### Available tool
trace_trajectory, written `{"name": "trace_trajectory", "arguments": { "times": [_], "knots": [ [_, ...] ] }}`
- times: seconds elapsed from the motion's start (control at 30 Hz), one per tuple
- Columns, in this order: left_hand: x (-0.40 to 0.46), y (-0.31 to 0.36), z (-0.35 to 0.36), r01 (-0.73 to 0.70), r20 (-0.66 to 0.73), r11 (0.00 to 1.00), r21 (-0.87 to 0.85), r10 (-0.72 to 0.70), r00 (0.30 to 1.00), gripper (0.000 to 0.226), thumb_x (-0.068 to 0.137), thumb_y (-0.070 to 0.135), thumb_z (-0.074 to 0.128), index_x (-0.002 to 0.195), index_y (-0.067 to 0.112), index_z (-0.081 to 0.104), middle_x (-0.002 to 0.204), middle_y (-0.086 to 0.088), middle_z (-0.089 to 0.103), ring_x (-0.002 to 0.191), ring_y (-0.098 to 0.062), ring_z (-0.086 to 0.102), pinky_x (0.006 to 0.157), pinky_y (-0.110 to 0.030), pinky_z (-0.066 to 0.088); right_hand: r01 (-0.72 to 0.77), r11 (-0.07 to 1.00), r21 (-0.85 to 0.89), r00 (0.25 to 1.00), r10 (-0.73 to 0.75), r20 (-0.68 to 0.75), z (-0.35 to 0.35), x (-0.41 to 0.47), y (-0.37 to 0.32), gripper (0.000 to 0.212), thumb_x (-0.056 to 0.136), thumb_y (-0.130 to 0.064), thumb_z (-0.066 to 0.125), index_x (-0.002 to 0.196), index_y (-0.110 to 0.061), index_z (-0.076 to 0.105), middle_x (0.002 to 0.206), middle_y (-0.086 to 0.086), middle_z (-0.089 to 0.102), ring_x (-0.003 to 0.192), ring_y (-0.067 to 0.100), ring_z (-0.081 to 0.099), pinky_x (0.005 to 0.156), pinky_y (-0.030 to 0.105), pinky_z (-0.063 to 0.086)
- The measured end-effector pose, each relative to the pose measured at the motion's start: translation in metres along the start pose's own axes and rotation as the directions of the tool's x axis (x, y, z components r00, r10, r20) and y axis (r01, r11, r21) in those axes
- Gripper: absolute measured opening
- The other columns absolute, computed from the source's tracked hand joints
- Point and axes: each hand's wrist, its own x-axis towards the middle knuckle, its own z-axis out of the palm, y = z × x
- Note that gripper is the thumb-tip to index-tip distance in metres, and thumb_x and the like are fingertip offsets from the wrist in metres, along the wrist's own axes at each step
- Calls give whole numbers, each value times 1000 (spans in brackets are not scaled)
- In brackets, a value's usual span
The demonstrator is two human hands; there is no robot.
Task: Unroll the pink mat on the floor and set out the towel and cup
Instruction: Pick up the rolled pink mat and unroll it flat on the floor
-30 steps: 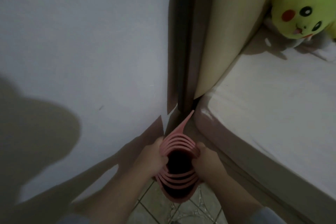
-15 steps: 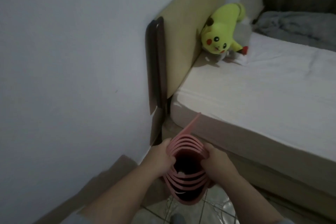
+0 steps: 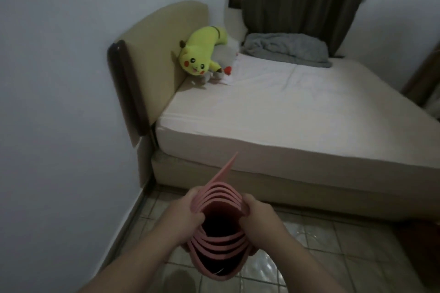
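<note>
The pink mat [image 3: 220, 248] is loosely rolled and held upright above the tiled floor, so I look down its dark open end. Its loose outer flap sticks up toward the bed. My left hand [image 3: 188, 213] grips the roll's left rim and my right hand [image 3: 258, 215] grips the right rim, fingers curled over the layers. No towel or cup is in view.
A bed [image 3: 285, 112] with a beige headboard [image 3: 154, 66] fills the right and middle. A yellow plush toy [image 3: 202, 53] and a grey blanket [image 3: 285, 49] lie on it. A white wall [image 3: 59, 102] stands at left; tiled floor [image 3: 309, 245] lies below.
The view has swung up and right from the wall corner to the whole bed. Both hands keep their grip on the rolled mat, now away from the wall.
</note>
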Motion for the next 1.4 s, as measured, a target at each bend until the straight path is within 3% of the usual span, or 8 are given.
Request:
{"name": "trace_trajectory", "arguments": {
  "times": [0.23, 0.3, 0.4, 0.6, 0.77, 0.97, 1.27, 1.4],
  "knots": [
    [-102, 62, 128, -31, -19, 999, -21, 31, 999, 61, 76, 10, 61, 128, 39, 49, 104, 12, 66, 92, -10, 66, 79, -29, 53, 74, 996, 42, 995, -72, -66, -47, -125, 125, 61, 77, -8, 44, 129, -39, 43, 113, 3, 66, 95, 28, 65, 74, 36, 56],
    [-128, 79, 162, -35, 24, 998, -47, 36, 999, 60, 76, 8, 60, 126, 40, 50, 99, 12, 68, 78, -2, 68, 64, -25, 57, 60, 993, 98, 995, -52, -80, -56, -159, 162, 58, 76, -6, 44, 123, -42, 47, 104, -4, 63, 88, 23, 66, 70, 38, 57],
    [-162, 103, 209, -33, 71, 999, -27, 35, 997, 60, 78, 10, 60, 131, 35, 49, 83, 18, 61, 59, 16, 60, 40, -5, 43, 15, 990, 141, 994, 0, -105, -69, -200, 211, 59, 77, -7, 45, 121, -47, 46, 94, -12, 61, 86, 21, 66, 70, 42, 59],
    [-209, 128, 271, -91, 195, 996, 5, 88, 977, 56, 78, 13, 59, 129, 35, 51, 91, 15, 63, 72, 7, 58, 49, -7, 39, -107, 972, 211, 969, 149, -195, -64, -273, 274, 58, 84, -9, 48, 125, -49, 40, 85, -23, 53, 79, 1, 58, 67, 30, 58],
    [-251, 124, 314, -94, 241, 995, -30, 98, 966, 58, 80, 13, 58, 129, 41, 47, 88, 17, 61, 63, 1, 64, 40, -8, 44, -181, 960, 212, 949, 227, -219, -44, -321, 316, 56, 85, -11, 47, 126, -49, 40, 101, -13, 62, 85, 10, 64, 65, 37, 60],
    [-289, 117, 359, -93, 179, 994, -54, 101, 979, 55, 80, 12, 59, 129, 36, 51, 73, 20, 63, 66, 16, 59, 50, -3, 44, -137, 971, 196, 958, 180, -222, -32, -347, 363, 53, 85, -9, 48, 121, -48, 47, 86, -19, 64, 69, -4, 62, 49, 11, 42],
    [-283, 114, 440, -133, 56, 980, -147, 143, 988, 65, 83, 11, 55, 134, 48, 42, 71, 22, 70, 60, 5, 66, 53, -6, 47, -8, 988, 151, 958, 51, -284, -42, -322, 441, 49, 90, -15, 46, 126, -48, 44, 81, -14, 65, 69, 0, 60, 57, 18, 43],
    [-258, 98, 486, -238, -90, 964, -118, 228, 969, 77, 81, 14, 57, 124, 71, 29, 71, 24, 69, 63, 11, 63, 56, -7, 46, 127, 989, 79, 923, -89, -374, -36, -292, 483, 53, 91, -15, 46, 131, -49, 41, 78, -18, 61, 71, -1, 59, 60, 17, 42]
  ]
}}
